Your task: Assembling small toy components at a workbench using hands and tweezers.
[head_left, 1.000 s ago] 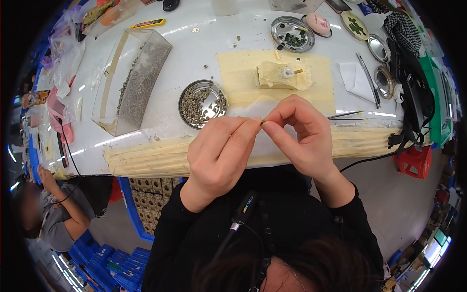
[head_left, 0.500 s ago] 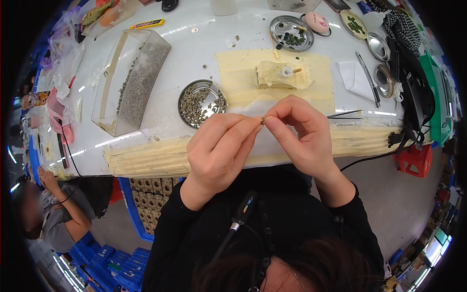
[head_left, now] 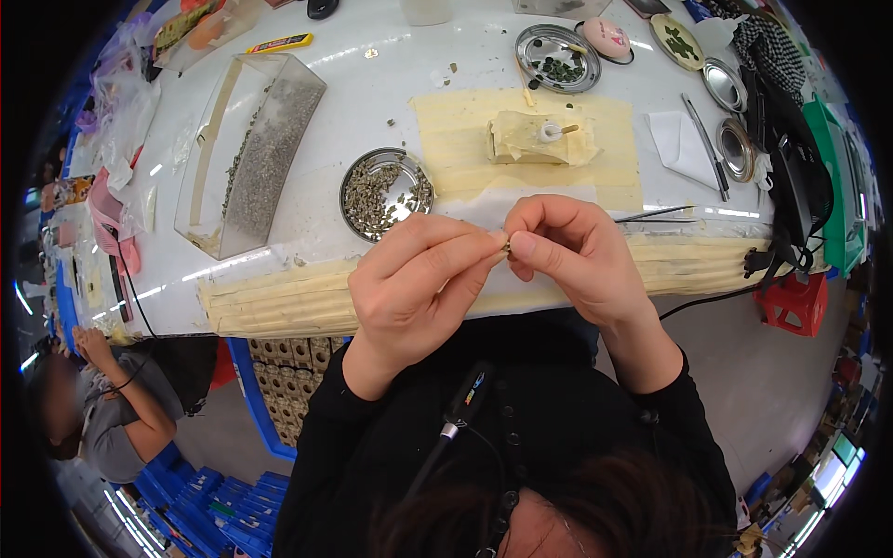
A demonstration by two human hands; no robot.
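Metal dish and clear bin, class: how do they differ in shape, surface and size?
The metal dish is round, while the clear bin is long and boxy. The dish is shiny and opaque; the bin is transparent. The dish is smaller than the bin. Both hold many small pieces.

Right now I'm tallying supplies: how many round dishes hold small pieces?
3: a metal dish beyond the left hand, a metal tray farther back, and a cream plate right of that. Others may be hidden.

A checkered cloth [head_left: 774, 58] lies upper right, a red stool [head_left: 796, 296] below, blue bins [head_left: 214, 507] lower left.
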